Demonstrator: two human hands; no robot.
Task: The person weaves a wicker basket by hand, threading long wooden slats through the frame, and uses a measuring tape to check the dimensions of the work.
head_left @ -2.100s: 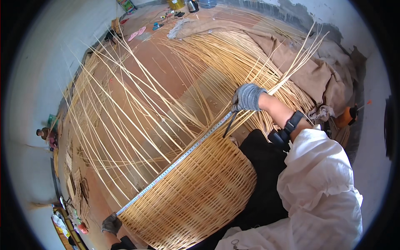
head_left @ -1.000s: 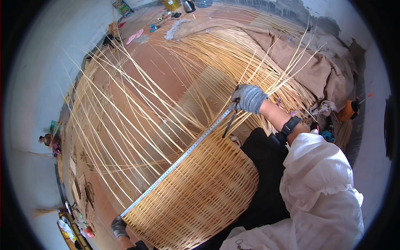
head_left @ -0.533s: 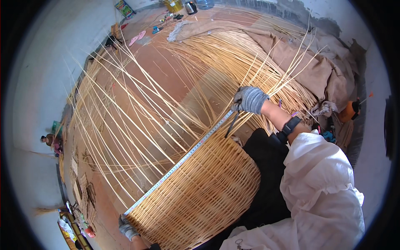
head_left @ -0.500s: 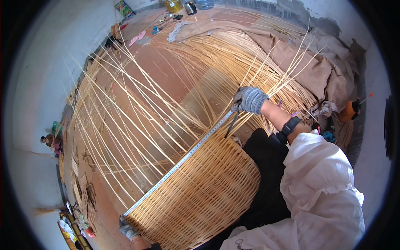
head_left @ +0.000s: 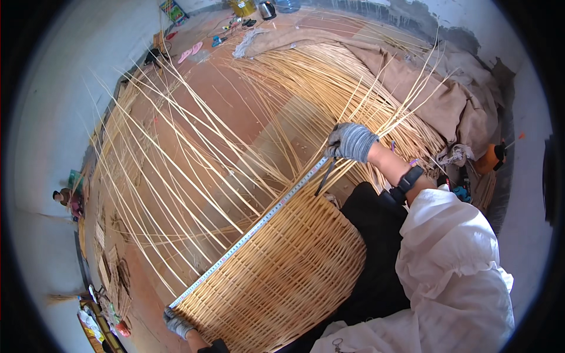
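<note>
A woven wicker basket [head_left: 282, 265] lies tilted across my lap, its long weaving edge running from lower left to upper right. Along that edge a white tape measure [head_left: 250, 234] is stretched straight. My right hand [head_left: 352, 142], in a grey knit glove, is closed round the tape's upper end; the case is mostly hidden in the fist, and a dark strap hangs below. At the lower left corner my gloved left hand [head_left: 178, 323] pinches the tape's other end against the basket. Long unwoven willow rods [head_left: 170, 147] fan out from the edge, away from me.
A big heap of peeled rods [head_left: 329, 82] lies beyond my right hand, partly under brown sacking [head_left: 435, 100]. Pink slippers [head_left: 190, 52], a kettle [head_left: 267, 10] and a yellow bucket [head_left: 243, 7] are at the back. Another person [head_left: 69, 200] is at the far left.
The view has shifted slightly, so the surroundings sit a little further left. Both hands keep their hold, and the tape stays stretched along the basket edge.
</note>
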